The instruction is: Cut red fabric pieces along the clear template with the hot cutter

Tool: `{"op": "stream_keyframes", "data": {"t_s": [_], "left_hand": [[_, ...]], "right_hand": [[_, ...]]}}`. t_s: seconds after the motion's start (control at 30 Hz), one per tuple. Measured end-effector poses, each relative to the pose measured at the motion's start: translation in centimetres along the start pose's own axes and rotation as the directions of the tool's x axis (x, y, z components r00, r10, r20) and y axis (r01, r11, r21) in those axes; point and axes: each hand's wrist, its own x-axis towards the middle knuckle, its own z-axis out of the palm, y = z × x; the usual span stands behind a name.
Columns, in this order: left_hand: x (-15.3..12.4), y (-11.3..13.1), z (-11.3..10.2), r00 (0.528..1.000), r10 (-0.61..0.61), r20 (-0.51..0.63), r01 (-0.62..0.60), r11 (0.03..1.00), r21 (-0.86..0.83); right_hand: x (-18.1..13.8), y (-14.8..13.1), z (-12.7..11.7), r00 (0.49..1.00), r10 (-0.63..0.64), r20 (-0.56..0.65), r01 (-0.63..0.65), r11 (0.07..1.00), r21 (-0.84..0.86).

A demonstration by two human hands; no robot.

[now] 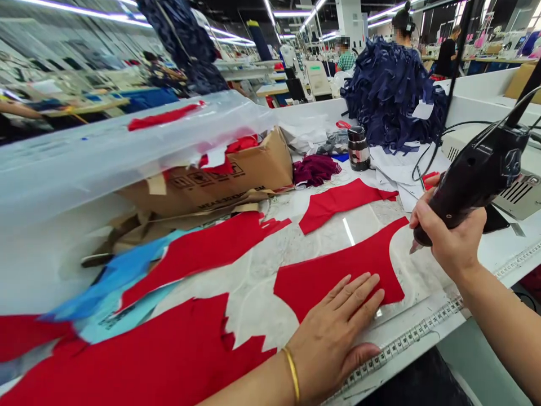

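My left hand (340, 321) lies flat on a cut red fabric piece (333, 276), its fingers stretched out and the thumb toward the table's front edge. A gold bangle (291, 372) circles that wrist. My right hand (454, 237) is wrapped round a black corded hand tool (477, 163) with a narrow pointed tip. The tip points down just right of the fabric's curved edge, apart from it; whether it touches the table cannot be made out. Behind lies a second, smaller red piece (342, 203). Larger red fabric (169, 349) with ragged edges spreads at the lower left.
A measuring tape (406, 338) runs along the front edge. Behind stand a cardboard box (253, 175) with red scraps, a dark jar (358, 149) and a heap of navy strips (393, 90). A vented unit (522, 192) sits at right. Blue sheets (127, 282) lie left.
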Motion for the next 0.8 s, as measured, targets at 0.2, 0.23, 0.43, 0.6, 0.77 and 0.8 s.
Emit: {"op": "stream_keyframes", "data": {"t_s": [0.2,0.23,0.43,0.6,0.77,0.8], "left_hand": [[-0.3,0.2,1.7,0.999,0.043,-0.004,-0.043,0.999,0.032],[-0.2,0.0,2.0,0.999,0.043,0.002,-0.043,0.999,0.033],[0.1,-0.3,3.2,0.998,0.047,-0.030,-0.046,0.998,0.043],[0.3,-0.1,3.3,1.000,0.027,-0.003,-0.027,0.999,0.034],[0.5,-0.1,2.7,1.000,0.023,0.016,-0.023,0.999,0.030],[0.3,-0.2,2.2,1.000,0.023,0.015,-0.023,0.999,0.033]], "right_hand": [[-3.8,-3.3,-0.2,0.992,0.076,0.101,-0.086,0.992,0.091],[-4.0,-3.6,-0.2,0.990,0.087,0.114,-0.098,0.990,0.100],[-4.4,-4.0,0.0,0.987,0.110,0.115,-0.124,0.985,0.120],[-4.8,-3.6,0.4,0.987,0.137,0.086,-0.147,0.982,0.119],[-5.2,-3.6,0.5,0.983,0.141,0.119,-0.150,0.986,0.067],[-5.2,-3.7,0.5,0.982,0.138,0.127,-0.147,0.987,0.067]]}}
